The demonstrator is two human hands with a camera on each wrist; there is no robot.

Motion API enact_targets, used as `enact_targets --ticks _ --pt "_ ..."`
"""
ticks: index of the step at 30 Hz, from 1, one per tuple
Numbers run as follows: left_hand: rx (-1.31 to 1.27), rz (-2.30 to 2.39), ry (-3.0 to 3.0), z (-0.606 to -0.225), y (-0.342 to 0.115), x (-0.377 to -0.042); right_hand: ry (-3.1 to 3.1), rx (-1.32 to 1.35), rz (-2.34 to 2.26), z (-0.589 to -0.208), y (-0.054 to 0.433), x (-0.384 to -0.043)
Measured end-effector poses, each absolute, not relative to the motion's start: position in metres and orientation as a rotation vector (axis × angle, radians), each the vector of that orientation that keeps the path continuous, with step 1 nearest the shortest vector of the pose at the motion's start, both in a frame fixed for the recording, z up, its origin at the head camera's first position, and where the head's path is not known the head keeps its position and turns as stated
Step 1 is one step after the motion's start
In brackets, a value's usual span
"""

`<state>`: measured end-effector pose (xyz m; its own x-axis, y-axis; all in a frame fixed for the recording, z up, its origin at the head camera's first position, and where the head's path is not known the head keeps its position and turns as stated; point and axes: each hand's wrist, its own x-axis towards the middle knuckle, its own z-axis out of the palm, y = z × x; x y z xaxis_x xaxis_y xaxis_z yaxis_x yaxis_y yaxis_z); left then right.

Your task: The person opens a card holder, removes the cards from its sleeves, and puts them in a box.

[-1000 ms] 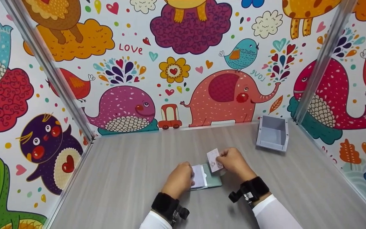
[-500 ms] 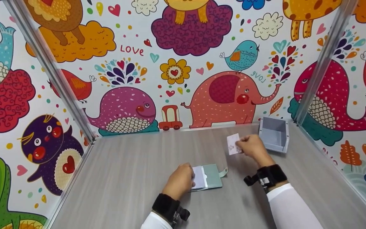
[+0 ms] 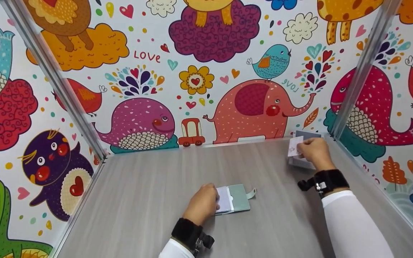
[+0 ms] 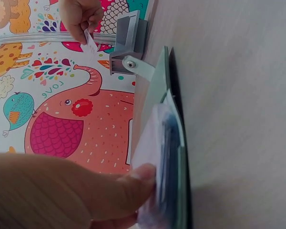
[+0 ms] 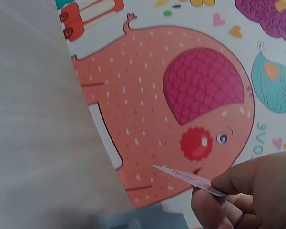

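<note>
On the table lies an open mint-green card holder with whitish inner sleeves and a snap strap. My left hand grips its left part; in the left wrist view the thumb presses on the clear sleeves, the other fingers mostly hidden. Far to the right, my right hand pinches a small pinkish-white printed card between thumb and fingers. Hand and card are in front of a grey open box in the head view, covering much of it. The right wrist view shows the card nearly edge-on.
The grey wood-grain table meets walls printed with cartoon animals at the back and sides. Metal corner posts stand at the back corners. The box is close to the back right corner.
My right hand has carried the card away from the card holder, rightward and back to the grey box. The left hand and the card holder have stayed in place.
</note>
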<state>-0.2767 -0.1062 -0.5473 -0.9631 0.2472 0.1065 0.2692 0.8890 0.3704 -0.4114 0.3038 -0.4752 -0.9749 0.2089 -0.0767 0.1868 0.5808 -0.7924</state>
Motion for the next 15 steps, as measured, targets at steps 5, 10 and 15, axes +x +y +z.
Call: enact_targets --ticks 5,10,15 --pt "-0.400 -0.611 -2.990 -0.547 -0.108 -0.278 -2.735 -0.395 1.342 -0.475 0.325 -0.417" --pt "-0.412 -0.612 -2.976 -0.548 -0.108 -0.277 -2.716 -0.457 1.358 -0.479 0.339 -0.422" --pt "-0.419 -0.608 -2.976 -0.548 -0.106 -0.276 -2.734 -0.540 1.327 -0.486 0.344 -0.425"
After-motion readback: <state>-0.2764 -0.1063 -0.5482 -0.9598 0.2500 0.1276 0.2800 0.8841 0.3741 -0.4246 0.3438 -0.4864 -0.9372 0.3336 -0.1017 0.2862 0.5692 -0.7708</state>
